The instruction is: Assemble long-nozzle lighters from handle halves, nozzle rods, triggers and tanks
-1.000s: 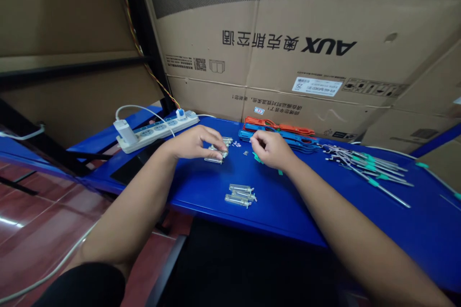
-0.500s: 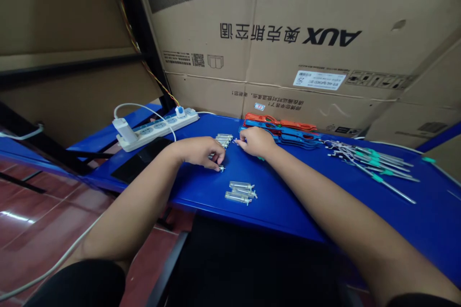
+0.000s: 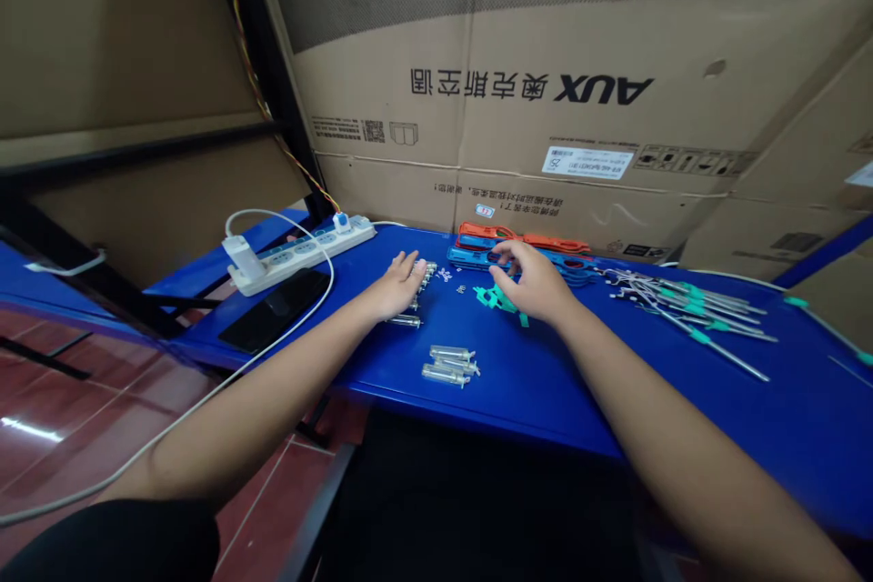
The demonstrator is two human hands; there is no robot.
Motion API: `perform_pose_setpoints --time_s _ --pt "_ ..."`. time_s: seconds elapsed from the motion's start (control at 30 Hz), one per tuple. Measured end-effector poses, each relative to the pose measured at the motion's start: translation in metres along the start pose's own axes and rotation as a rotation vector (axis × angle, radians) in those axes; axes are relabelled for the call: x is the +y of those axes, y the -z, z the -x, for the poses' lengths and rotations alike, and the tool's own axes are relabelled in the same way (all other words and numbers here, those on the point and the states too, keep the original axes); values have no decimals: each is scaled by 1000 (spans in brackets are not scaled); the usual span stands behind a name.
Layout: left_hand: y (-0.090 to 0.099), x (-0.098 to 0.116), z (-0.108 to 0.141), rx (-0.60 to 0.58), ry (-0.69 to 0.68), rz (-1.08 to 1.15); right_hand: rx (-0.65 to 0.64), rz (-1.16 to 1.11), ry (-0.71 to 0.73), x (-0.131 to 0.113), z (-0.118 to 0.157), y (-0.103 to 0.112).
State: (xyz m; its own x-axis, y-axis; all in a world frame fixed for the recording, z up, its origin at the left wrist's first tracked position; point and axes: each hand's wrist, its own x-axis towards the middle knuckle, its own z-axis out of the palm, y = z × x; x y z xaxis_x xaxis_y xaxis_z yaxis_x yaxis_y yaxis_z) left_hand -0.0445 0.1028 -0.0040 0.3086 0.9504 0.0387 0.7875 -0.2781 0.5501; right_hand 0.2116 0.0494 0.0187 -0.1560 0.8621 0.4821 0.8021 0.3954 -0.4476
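My left hand [image 3: 399,287] lies with fingers stretched out over a row of small clear tubes with metallic ends [image 3: 406,321], partly hiding them. Over the green plastic pieces [image 3: 496,298] hovers my right hand [image 3: 536,282], its thumb and fingers curved and apart, with nothing seen between them. Tiny white parts [image 3: 445,275] lie scattered between the two hands. Closer to the table's front edge is a small group of clear tubes with white tips [image 3: 450,366].
Blue and orange plastic strips [image 3: 477,242] are stacked against the cardboard [image 3: 382,182]. Metal rods with green pieces and white wires [image 3: 709,314] lie at the right. A phone [image 3: 273,314] and a power strip [image 3: 320,245] with a trailing white cable are at the left on the blue table [image 3: 546,382].
My left hand has released a clear tube beside the row and flattened out. My right hand has moved right, off the tiny white parts, to the green pieces, and its fingers have spread.
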Motion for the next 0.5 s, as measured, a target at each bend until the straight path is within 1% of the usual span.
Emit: perform_pose_setpoints --time_s 0.07,0.13,0.27,0.37,0.43,0.5 --pt "1 3 2 19 -17 -10 13 -36 -29 6 0 0" --pt "1 4 3 33 -14 -35 5 -33 -6 9 0 0" --pt "-9 8 5 -2 16 -113 12 -32 37 8 2 1" --pt "-15 11 2 -22 -31 -251 16 -35 61 8 3 0" --pt "-18 14 -3 -37 -59 -351 -9 -19 76 9 3 -2" --pt "-19 15 -9 -52 -71 -400 -33 5 83 9 3 -4"
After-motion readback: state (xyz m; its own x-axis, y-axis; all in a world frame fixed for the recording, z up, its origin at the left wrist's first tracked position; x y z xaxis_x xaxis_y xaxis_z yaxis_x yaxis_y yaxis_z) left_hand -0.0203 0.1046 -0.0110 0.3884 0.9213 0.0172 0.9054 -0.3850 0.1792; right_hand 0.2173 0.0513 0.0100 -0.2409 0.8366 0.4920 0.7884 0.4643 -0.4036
